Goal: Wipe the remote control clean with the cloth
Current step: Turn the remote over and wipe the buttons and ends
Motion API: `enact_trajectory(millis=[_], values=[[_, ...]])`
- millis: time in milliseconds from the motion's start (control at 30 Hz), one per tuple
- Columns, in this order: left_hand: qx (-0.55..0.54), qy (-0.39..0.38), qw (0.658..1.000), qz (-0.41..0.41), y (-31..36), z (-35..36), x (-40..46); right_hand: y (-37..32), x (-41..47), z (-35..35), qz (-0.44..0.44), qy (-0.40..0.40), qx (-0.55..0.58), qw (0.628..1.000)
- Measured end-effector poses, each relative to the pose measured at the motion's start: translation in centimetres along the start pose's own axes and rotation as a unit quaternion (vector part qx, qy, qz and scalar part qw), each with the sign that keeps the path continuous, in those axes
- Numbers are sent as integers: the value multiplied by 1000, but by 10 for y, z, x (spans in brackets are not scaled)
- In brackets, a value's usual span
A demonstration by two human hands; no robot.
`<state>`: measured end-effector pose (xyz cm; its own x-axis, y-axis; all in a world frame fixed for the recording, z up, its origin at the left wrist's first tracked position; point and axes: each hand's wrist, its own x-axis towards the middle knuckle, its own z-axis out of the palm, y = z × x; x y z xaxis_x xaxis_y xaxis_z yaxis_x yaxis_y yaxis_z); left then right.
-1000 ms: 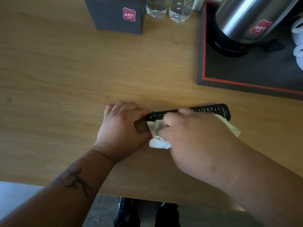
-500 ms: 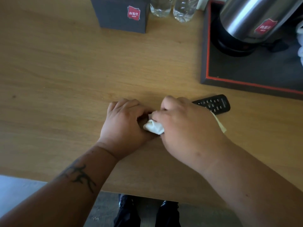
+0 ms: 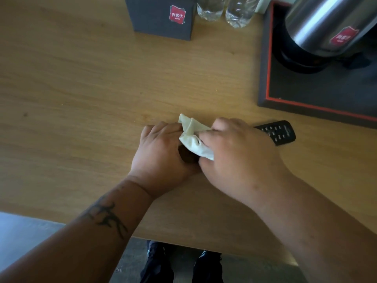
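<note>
Since half a second ago: cream cloth (image 3: 192,137) now bunched higher, fold sticking up toward 12 o'clock. On wooden table (image 3: 81,88), right hand (image 3: 238,154) clenched on cloth; left hand (image 3: 163,154) gripping remote control (image 3: 279,132), free end at 3 o'clock.

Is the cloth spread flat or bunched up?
Bunched up: the cloth shows creased folds, gripped in the right hand.

left hand (image 3: 163,152) curled; right hand (image 3: 238,154) clenched
</note>
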<state>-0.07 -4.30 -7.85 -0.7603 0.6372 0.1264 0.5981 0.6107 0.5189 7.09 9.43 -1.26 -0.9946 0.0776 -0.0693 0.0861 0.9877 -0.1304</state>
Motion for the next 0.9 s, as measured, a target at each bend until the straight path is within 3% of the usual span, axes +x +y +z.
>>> enact_trajectory(millis=[200, 367, 433, 567, 733, 900], values=[[-12, 10, 1000, 10, -7, 5, 0, 13, -6, -19, -93, -116, -22, 989], [-16, -12, 1000, 2, -6, 2, 1, 33, -17, -36, -56, -180, -6, 982], [-13, -24, 1000, 3, -6, 1, 2, 43, -23, -41, -8, -161, 4, 987], [-9, -27, 1000, 3, -6, 0, 2, 40, -17, -38, 72, 36, 25, 996], [-3, -3, 1000, 18, -4, 1, -1, 0, -20, 0, -9, -44, 17, 999], [11, -19, 1000, 18, -4, 1, 0, 27, -28, -3, -40, -21, -3, 999]])
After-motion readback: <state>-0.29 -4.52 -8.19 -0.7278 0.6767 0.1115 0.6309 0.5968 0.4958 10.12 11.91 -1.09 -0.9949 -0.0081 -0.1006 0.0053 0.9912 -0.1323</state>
